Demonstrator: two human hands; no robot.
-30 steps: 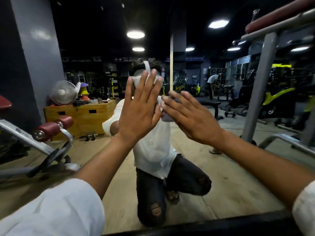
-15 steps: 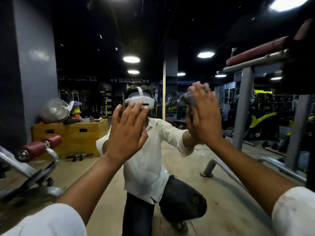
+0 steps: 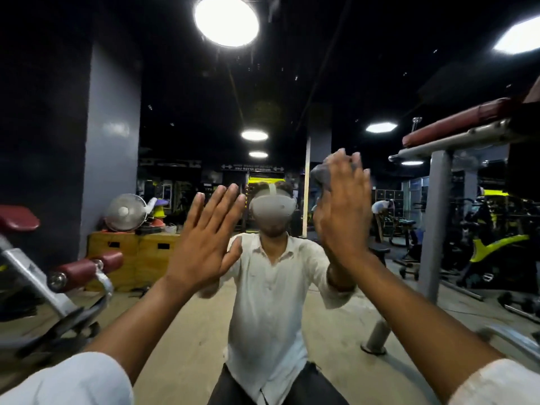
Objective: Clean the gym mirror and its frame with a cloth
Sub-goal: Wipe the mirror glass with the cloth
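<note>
The gym mirror (image 3: 187, 331) fills the whole view and reflects me kneeling in a white shirt. My right hand (image 3: 343, 211) presses a small grey cloth (image 3: 320, 175) flat against the glass with straight fingers, right of centre and above head height of the reflection. The cloth shows only as a crumpled edge past my fingers. My left hand (image 3: 204, 238) lies flat on the glass with fingers spread, left of the reflected head and lower than my right hand. The mirror's frame is out of view.
Reflected in the glass are a red-padded bench (image 3: 73, 273) at the left, wooden boxes (image 3: 131, 258) with a fan (image 3: 126, 212) behind it, a padded rack on a grey post (image 3: 438, 229) at the right, and ceiling lights (image 3: 226, 20).
My right hand has carried the cloth up and to the right across the glass. My view has tilted upward, so the mirror's bottom frame dropped out of sight. My left hand stayed flat on the glass.
</note>
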